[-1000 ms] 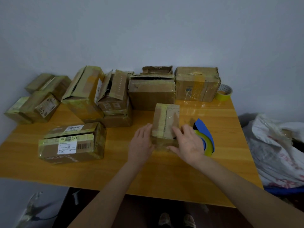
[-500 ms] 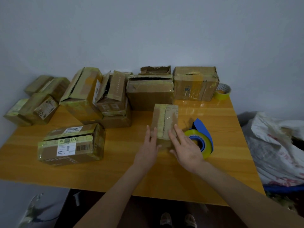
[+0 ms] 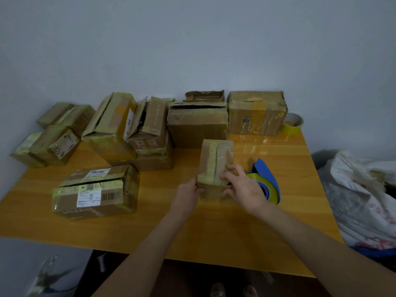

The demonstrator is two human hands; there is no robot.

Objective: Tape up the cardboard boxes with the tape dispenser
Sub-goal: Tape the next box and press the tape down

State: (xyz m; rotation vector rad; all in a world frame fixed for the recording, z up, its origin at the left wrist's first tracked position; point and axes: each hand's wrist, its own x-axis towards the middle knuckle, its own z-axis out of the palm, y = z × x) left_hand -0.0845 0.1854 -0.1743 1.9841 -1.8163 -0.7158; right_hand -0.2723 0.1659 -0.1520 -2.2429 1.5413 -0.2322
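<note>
A small cardboard box (image 3: 215, 158), taped along its top, lies in the middle of the wooden table (image 3: 214, 228). My left hand (image 3: 188, 195) grips its near left corner. My right hand (image 3: 243, 187) holds its near right side, fingers curled over the top edge. Just right of that hand stands the blue tape dispenser (image 3: 266, 181) with a yellow roll, partly hidden by my fingers.
A labelled taped box (image 3: 96, 191) lies at the left front. Several more boxes (image 3: 197, 123), some with open flaps, line the back by the wall. A spare tape roll (image 3: 293, 123) sits at the back right. A white plastic bag (image 3: 364, 196) lies beyond the table's right edge.
Both hands lay flat with straight fingers half a second ago; now they have closed round the small box's near end. The box and dispenser have stayed in place.
</note>
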